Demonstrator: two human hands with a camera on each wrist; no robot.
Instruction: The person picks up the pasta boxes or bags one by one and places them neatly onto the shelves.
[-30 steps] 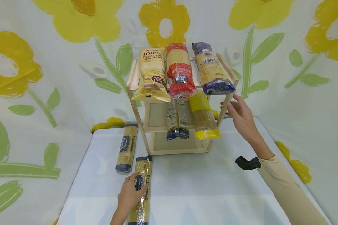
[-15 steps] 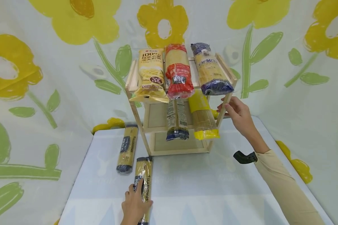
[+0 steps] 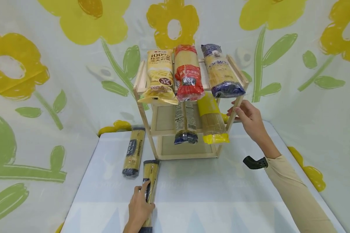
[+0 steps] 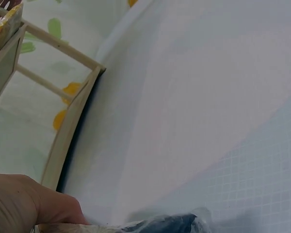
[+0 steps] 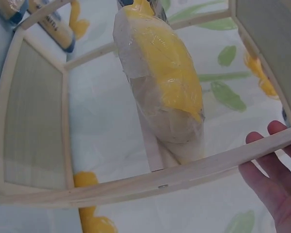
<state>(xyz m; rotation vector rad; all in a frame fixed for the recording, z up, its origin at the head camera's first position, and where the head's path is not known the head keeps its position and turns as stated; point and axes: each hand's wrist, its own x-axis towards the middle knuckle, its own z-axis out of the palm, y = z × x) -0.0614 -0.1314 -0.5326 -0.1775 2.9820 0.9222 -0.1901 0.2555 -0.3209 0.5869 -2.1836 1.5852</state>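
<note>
My left hand grips a packet of spaghetti with dark ends and a navy label, fingers and thumb on opposite sides. The packet looks turned partly onto its side. In the left wrist view, the hand shows at the bottom by the packet's dark end. A second spaghetti packet lies behind, left of the wooden rack. My right hand holds the rack's right front post; in the right wrist view its fingers curl round the post.
On the rack's top lie a cream noodle packet, a red one and a blue-ended one. The middle shelf bears a dark-ended packet and a yellow one. A flowered cloth hangs behind.
My left hand has shifted along the near spaghetti packet and closed round it; the packet has turned, showing a narrower face. My right hand's fingers have drawn in round the rack's post.
</note>
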